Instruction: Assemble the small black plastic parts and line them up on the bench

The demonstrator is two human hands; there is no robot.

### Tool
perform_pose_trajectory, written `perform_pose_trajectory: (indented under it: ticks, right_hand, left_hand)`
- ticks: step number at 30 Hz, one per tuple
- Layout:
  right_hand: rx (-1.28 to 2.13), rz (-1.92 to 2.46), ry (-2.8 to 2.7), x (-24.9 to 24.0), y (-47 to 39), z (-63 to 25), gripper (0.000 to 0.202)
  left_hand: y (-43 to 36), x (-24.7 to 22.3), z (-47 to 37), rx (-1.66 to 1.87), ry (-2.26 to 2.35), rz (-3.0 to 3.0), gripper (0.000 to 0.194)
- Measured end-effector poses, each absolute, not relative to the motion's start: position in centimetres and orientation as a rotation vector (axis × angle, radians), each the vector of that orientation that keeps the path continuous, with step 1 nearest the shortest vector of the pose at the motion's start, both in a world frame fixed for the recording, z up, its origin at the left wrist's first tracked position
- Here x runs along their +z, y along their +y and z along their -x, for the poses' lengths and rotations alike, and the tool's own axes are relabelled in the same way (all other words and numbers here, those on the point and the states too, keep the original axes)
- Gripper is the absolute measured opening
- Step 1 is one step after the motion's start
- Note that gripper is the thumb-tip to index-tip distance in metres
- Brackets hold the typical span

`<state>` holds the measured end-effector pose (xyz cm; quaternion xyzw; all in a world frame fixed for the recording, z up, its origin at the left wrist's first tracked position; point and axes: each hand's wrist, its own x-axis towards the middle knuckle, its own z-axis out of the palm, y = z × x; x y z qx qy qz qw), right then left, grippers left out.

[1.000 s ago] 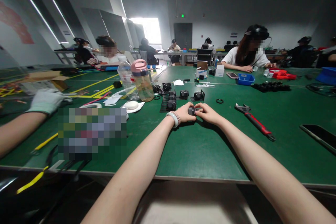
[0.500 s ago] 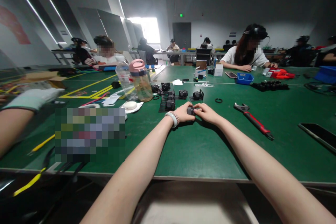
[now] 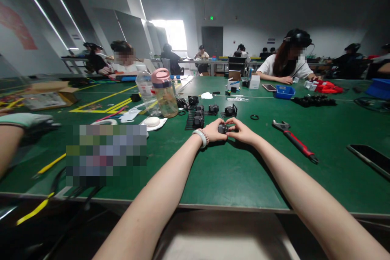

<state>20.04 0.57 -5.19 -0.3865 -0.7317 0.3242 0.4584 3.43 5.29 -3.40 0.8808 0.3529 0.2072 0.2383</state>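
Observation:
In front of me, just above the green tabletop (image 3: 225, 174), I hold a small black plastic fitting (image 3: 222, 128) between both hands. My left hand (image 3: 215, 130), with a pale bangle and a beaded band at its wrist, is closed round its left side. The thumb and index finger of my right hand (image 3: 242, 131) curve around its right end. Just beyond my hands are several similar black parts (image 3: 198, 121), some on comb-like strips. Another black part (image 3: 230, 110) stands near them. A black ring (image 3: 254, 117) lies farther right, and a red-handled adjustable wrench (image 3: 295, 142) is to the right.
A pink-lidded bottle (image 3: 164, 93) and a clear bottle (image 3: 145, 89) stand left. A co-worker's gloved hand (image 3: 27, 124) is at far left. A phone (image 3: 370, 158) lies right; a blue tray (image 3: 284, 91) is farther back, before a seated person (image 3: 280, 65).
My right fingers have shifted slightly around the fitting's end, showing more of the fitting. The co-worker's gloved hand has drawn back leftward. The view has shifted a little.

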Motion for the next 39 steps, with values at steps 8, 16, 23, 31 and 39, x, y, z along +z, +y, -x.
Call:
perform_pose_trajectory:
  ticks: [8, 16, 23, 31, 39]
  right_hand:
    - [0.794, 0.995, -1.814, -5.25, 0.67, -20.08, 0.038]
    - [0.792, 1.007, -1.812, -5.26, 0.70, -20.02, 0.037]
    - [0.775, 1.019, -1.823, -5.09, 0.45, -20.03, 0.036]
    - [0.746, 1.093, -1.813, -5.09, 0.40, -20.04, 0.034]
    - [0.759, 1.101, -1.803, -5.32, 0.75, -20.13, 0.034]
  left_hand:
    - [5.50, -3.55, -3.36, 0.550, 0.983, -2.392, 0.050]
    - [5.28, -3.29, -3.39, 0.562, 0.992, -2.345, 0.050]
    - [5.37, -3.33, -3.41, 0.550, 1.005, -2.388, 0.051]
    - [5.22, -3.15, -3.42, 0.531, 1.016, -2.373, 0.051]
    - [5.32, -3.07, -3.38, 0.518, 1.012, -2.392, 0.051]
